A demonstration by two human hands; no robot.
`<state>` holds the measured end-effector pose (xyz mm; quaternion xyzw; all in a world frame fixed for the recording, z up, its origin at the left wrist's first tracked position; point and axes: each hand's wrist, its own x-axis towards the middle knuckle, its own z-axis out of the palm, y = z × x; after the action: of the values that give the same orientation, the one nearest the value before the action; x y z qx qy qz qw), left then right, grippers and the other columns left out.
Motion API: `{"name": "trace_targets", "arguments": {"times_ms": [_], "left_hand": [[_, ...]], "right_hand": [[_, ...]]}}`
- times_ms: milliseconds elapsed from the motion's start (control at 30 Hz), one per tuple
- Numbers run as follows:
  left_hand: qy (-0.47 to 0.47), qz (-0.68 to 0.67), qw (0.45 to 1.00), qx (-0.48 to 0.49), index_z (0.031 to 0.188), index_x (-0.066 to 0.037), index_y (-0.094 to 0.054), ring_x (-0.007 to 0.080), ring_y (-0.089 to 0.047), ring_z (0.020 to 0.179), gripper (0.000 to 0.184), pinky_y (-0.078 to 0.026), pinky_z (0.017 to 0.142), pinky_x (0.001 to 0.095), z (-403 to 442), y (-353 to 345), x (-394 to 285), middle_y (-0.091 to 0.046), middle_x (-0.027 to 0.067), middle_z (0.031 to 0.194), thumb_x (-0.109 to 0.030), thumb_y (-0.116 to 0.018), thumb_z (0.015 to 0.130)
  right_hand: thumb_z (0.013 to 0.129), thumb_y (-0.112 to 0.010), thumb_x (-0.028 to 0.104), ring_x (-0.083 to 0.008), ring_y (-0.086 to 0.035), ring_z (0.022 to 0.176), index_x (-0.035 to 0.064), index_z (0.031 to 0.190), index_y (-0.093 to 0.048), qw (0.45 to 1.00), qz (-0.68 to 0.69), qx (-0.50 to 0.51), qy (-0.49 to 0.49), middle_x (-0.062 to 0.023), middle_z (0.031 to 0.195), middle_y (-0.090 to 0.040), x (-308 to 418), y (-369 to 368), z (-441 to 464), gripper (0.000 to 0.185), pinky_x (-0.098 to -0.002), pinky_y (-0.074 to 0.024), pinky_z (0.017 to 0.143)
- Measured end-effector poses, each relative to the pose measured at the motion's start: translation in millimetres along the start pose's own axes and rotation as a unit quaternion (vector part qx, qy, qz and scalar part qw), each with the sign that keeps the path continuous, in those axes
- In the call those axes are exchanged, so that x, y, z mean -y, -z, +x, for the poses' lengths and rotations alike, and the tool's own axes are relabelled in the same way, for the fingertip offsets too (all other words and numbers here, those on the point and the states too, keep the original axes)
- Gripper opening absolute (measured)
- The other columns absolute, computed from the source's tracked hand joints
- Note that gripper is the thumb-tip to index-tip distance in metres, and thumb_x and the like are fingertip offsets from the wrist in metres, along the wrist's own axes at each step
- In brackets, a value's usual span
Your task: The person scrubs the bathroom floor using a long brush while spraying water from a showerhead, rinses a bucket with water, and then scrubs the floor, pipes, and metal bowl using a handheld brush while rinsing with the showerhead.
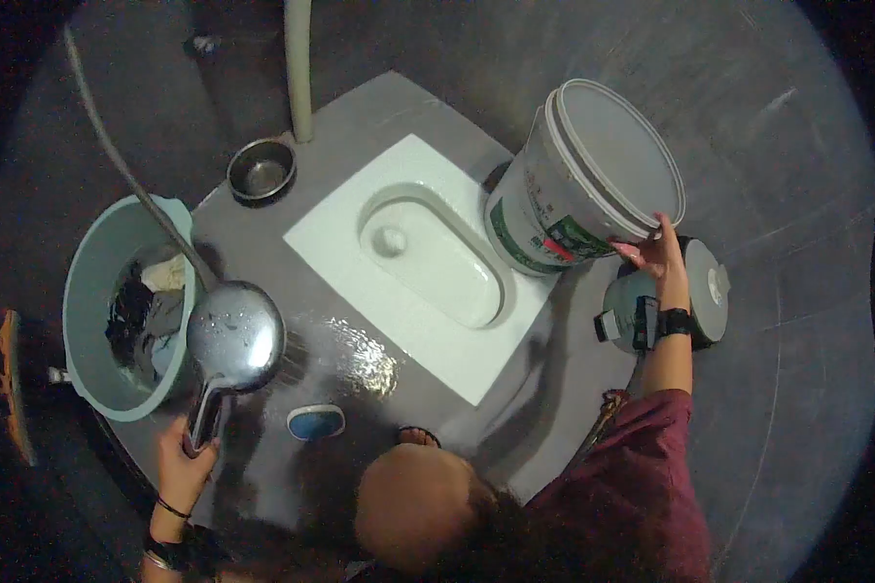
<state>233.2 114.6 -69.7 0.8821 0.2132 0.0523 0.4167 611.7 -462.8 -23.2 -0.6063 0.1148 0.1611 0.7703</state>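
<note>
a white squat toilet (411, 321) lies in the grey floor (262, 408) at the centre. at 2 o'clock is a large white bucket (544, 194) with a pale lid (617, 146) and a green and red label. at 9 o'clock, a pale green tub (80, 311) holds dark, grey and cream clothes (156, 311). a green container (705, 291) with a lid sits at 3 o'clock, just beside the bucket. the shiny round shower head (235, 335), between 8 and 9 o'clock, is held above the floor by the tub's near side; the left hand (187, 457) is closed around its handle. the right hand (656, 253), at 3 o'clock, has its fingers parted at the bucket's rim; how firmly it grips, i cannot tell. a metal bowl (262, 172) sits at 10 o'clock, and a small blue-topped brush (316, 423) lies between 7 and 8 o'clock, near wet, glinting floor.
</note>
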Motion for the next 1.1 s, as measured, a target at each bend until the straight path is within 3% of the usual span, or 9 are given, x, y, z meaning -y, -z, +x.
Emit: {"name": "trace_targets", "arguments": {"times_ms": [33, 267, 400, 433, 500, 633, 767, 867, 1100], "left_hand": [[-0.007, -0.002, 1.0, -0.005, 0.079, 0.0, -0.051, 0.0074, -0.042, 0.047, 0.016, -0.035, 0.043, 0.0225, 1, 1, -7, -0.048, 0.0009, 0.057, -0.005, -0.06, 0.066], [-0.014, -0.035, 0.998, -0.05, 0.079, 0.0, -0.05, 0.0057, -0.041, 0.04, 0.021, -0.032, 0.036, 0.0229, -3, -5, -28, -0.036, -0.0021, 0.049, -0.002, -0.064, 0.064], [-0.031, -0.033, 0.997, -0.06, 0.093, 0.002, -0.049, 0.0079, -0.042, 0.046, 0.035, -0.033, 0.042, 0.0236, 2, 6, -42, -0.039, 0.0017, 0.06, -0.003, -0.066, 0.063], [-0.033, -0.03, 0.997, -0.059, 0.093, 0.002, -0.049, 0.0079, -0.042, 0.046, 0.035, -0.033, 0.042, 0.0236, 8, 7, -38, -0.039, 0.0017, 0.06, -0.003, -0.066, 0.063], [-0.248, -0.015, 0.961, -0.125, 0.096, 0.002, -0.05, 0.0099, -0.039, 0.049, 0.038, -0.032, 0.046, 0.0253, 28, 3, -27, -0.039, 0.003, 0.063, -0.006, -0.067, 0.063], [-0.253, -0.026, 0.953, -0.165, 0.093, 0.001, -0.052, 0.011, -0.036, 0.05, 0.035, -0.03, 0.047, 0.0262, 59, -8, -74, -0.038, 0.0029, 0.06, -0.009, -0.067, 0.063], [-0.217, -0.053, 0.974, -0.037, 0.08, 0.0, -0.052, 0.0095, -0.029, 0.044, 0.025, -0.025, 0.043, 0.0248, 72, -15, -149, -0.031, 0.0012, 0.049, -0.01, -0.068, 0.063], [-0.256, -0.004, 0.966, -0.039, 0.068, -0.001, -0.045, 0.0086, -0.024, 0.041, 0.024, -0.022, 0.04, 0.0244, 72, -26, -165, -0.026, 0.0009, 0.044, -0.009, -0.067, 0.063], [-0.239, 0.006, 0.971, -0.006, 0.066, -0.001, -0.04, 0.0078, -0.025, 0.043, 0.028, -0.023, 0.039, 0.0249, 76, -31, -161, -0.028, 0.0032, 0.045, -0.007, -0.067, 0.063]], "right_hand": [[0.08, -0.041, 0.038, -0.0483, -0.046, 0.096, -0.0088, 0.121, -0.02, 0.991, 0.102, -0.083, -0.035, -0.0331, 0.117, -0.033, 1, -9, 2, 0.065, -0.048, -0.0499, 0.073], [0.078, -0.04, 0.023, -0.0355, -0.056, 0.081, -0.0101, 0.107, -0.033, 0.988, 0.056, -0.112, 0.088, -0.0244, 0.108, -0.044, -74, -65, -57, 0.045, -0.0399, -0.0542, 0.06], [0.073, -0.043, 0.014, -0.0295, -0.057, 0.069, 0.0022, 0.108, -0.028, 0.963, -0.003, -0.196, 0.185, -0.0152, 0.087, -0.048, -127, -120, -107, 0.04, -0.0362, -0.0526, 0.05], [0.073, -0.042, 0.009, -0.0276, -0.056, 0.065, 0.006, 0.105, -0.022, 0.965, 0.048, -0.199, 0.165, -0.015, 0.092, -0.038, -141, -118, -107, 0.039, -0.0335, -0.0534, 0.042], [0.072, -0.042, 0.008, -0.0275, -0.055, 0.067, 0.0054, 0.105, -0.022, 0.961, 0.056, -0.205, 0.175, -0.0145, 0.091, -0.038, -157, -130, -112, 0.04, -0.0346, -0.0533, 0.042], [0.068, -0.043, 0.005, -0.0259, -0.052, 0.07, 0.0055, 0.11, -0.021, 0.97, 0.084, -0.183, 0.138, -0.0129, 0.091, -0.039, -167, -134, -115, 0.048, -0.039, -0.0526, 0.043], [0.066, -0.047, 0.006, -0.0237, -0.051, 0.069, 0.008, 0.113, -0.021, 0.973, 0.091, -0.178, 0.113, -0.0116, 0.088, -0.04, -188, -125, -107, 0.053, -0.0392, -0.0527, 0.046], [0.067, -0.046, 0.008, -0.0225, -0.051, 0.065, 0.0077, 0.095, -0.028, 0.978, 0.026, -0.18, 0.101, -0.0106, 0.084, -0.038, -184, -133, -118, 0.033, -0.0414, -0.053, 0.048], [0.067, -0.045, 0.009, -0.0203, -0.05, 0.06, 0.0096, 0.098, -0.027, 0.978, -0.039, -0.173, 0.106, -0.0091, 0.081, -0.04, -194, -128, -114, 0.036, -0.0365, -0.0501, 0.044]]}}
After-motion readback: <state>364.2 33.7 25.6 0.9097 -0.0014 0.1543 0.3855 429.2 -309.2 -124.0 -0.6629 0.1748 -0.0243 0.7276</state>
